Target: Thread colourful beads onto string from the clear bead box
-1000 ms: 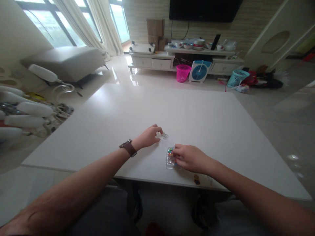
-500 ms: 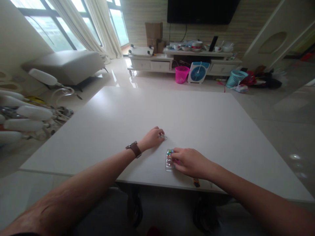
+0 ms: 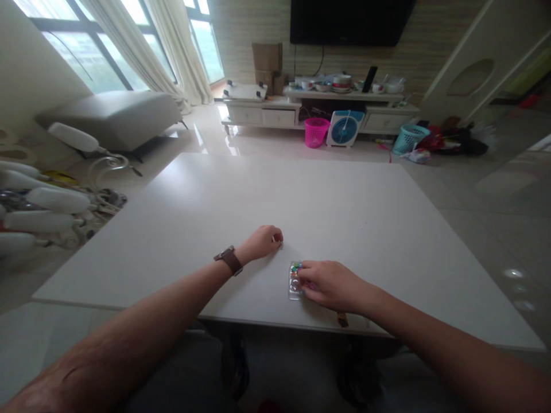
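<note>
A clear plastic compartment box [image 3: 295, 296] with small colourful bead-like pieces lies on the white table [image 3: 336, 195], near its front edge. My right hand [image 3: 333, 285] rests over the box's right side, its fingers and thumb curled closed on it and hiding part of the contents. Left of and beyond the box, my left hand [image 3: 263, 241] is just over the tabletop, thumb and fingertips pinched together. A small pale, shiny piece [image 3: 281, 246] shows at those fingertips; its kind is too small to make out. A brown watch [image 3: 230, 261] is on my left wrist.
A small yellow-and-black item [image 3: 342, 319] lies by the table's front edge, below my right wrist. White padded rods [image 3: 60, 199] stand left of the table. Beyond it are a pink basket [image 3: 316, 133], a box fan [image 3: 345, 128] and a low cabinet [image 3: 245, 113].
My left hand has drawn slightly left and nearer, its fingers turned more downward, and less of the shiny piece shows. My right hand stays at the box.
</note>
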Demonstrator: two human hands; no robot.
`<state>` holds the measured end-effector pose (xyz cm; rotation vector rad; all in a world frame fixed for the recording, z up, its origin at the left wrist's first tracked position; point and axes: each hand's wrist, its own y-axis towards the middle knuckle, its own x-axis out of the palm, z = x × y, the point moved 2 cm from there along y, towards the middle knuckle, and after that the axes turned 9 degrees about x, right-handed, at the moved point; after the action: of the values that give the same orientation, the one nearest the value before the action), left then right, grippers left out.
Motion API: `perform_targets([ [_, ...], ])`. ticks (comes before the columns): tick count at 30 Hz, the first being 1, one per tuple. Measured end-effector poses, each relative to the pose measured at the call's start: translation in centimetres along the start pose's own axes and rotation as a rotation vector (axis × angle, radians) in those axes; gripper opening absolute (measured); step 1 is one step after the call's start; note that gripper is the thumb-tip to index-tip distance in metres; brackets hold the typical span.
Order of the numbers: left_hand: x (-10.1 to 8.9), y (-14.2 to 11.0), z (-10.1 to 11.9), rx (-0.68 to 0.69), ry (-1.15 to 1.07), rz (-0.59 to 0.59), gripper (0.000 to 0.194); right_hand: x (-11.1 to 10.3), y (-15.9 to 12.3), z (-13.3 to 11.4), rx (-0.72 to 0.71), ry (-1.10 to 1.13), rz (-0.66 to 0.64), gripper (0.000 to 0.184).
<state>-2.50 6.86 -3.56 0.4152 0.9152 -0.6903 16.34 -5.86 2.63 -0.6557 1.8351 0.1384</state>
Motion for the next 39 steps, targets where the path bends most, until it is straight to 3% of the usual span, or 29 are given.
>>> perform_targets([
  [10,-0.4,0.2,0.2,0.014,0.058,-0.021,0.023,0.5,0.1,0.3,-0.009,0.013,-0.008,0.011],
  [26,-0.3,-0.2,0.7,0.036,0.092,-0.051,0.016,0.3,0.0,0.0,-0.012,0.014,-0.010,0.010],
  [33,-1.6,-0.1,0.9,0.025,0.086,-0.015,0.011,0.0,-0.1,0.2,-0.015,0.011,0.014,0.011],
  [36,-2.2,-0.2,1.3,-0.007,-0.022,0.009,0.011,-0.2,-0.1,0.4,0.027,0.015,0.050,0.014],
  [39,-2.4,-0.4,2.2,-0.048,-0.272,0.014,0.007,-0.5,0.3,0.8,0.109,0.115,0.133,0.013],
])
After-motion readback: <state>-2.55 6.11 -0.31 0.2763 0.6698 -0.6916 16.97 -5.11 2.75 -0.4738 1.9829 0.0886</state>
